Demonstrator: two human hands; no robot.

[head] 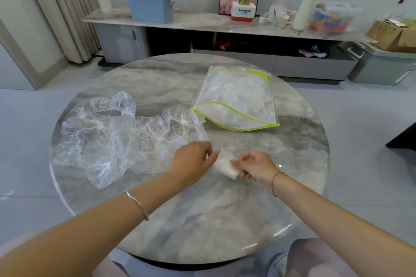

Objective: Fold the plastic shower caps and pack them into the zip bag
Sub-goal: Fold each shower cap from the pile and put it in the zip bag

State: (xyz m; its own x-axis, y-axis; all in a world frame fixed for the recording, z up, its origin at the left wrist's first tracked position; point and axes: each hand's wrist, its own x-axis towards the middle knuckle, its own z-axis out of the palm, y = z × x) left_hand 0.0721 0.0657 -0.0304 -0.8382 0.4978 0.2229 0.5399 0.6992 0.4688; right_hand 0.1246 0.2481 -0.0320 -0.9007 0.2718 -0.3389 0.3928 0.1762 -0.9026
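As we look down, our left grip (193,159) & right grip (254,166) meet at the near-middle of the worktop (202,227), w/ a folded shower cap (226,167) between them. Right grip: fingers curled, pinching the cap's near-right end. Left grip: thumb & fingertips pinching its far-left end, though the clear film makes the exact contact hard to read. The cap itself is a small, tight, whitish bundle lying on the marble. A thin bracelet sits on each wrist.

Left of the grips, a heap of loose shower caps (105,132) lies spread & crumpled over the left part of the worktop; one twisted strip of film runs from it toward our left grip. Far-right of the grips lies the zip bag (236,96), flat, green-edged, mouth gaping toward near-left, w/ more clear caps inside. Beyond the worktop, a long sideboard (202,22) along the wall carries a blue lidded box (149,4) & misc. clutter.
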